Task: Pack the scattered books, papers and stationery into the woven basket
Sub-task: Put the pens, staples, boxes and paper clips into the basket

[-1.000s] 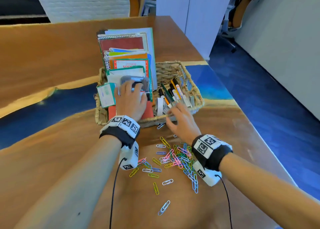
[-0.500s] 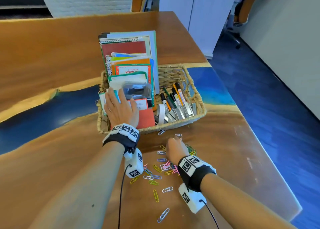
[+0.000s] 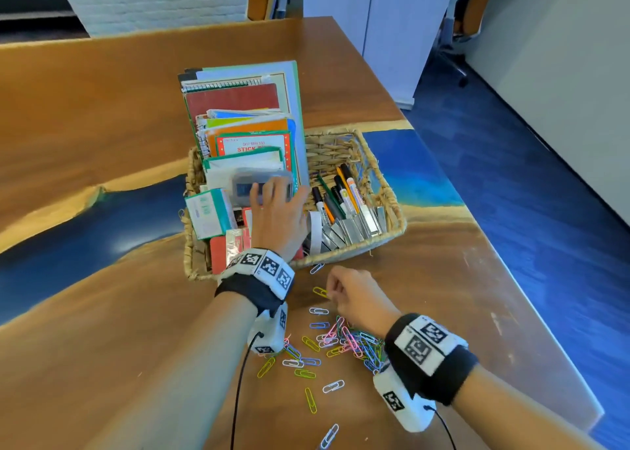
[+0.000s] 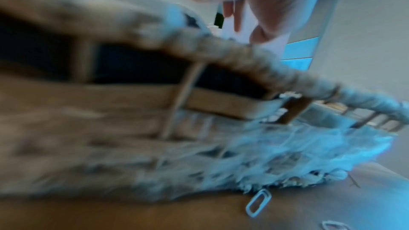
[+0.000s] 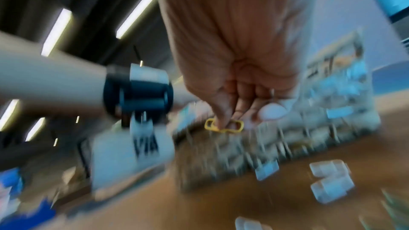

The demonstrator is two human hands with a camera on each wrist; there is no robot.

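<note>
Now yellow paper clip [image 5: 224,126] between right fingers [image 5: 223,111]

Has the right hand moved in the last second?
Yes. The right hand has come back from the basket rim toward the person and now pinches a yellow clip over the table.
</note>
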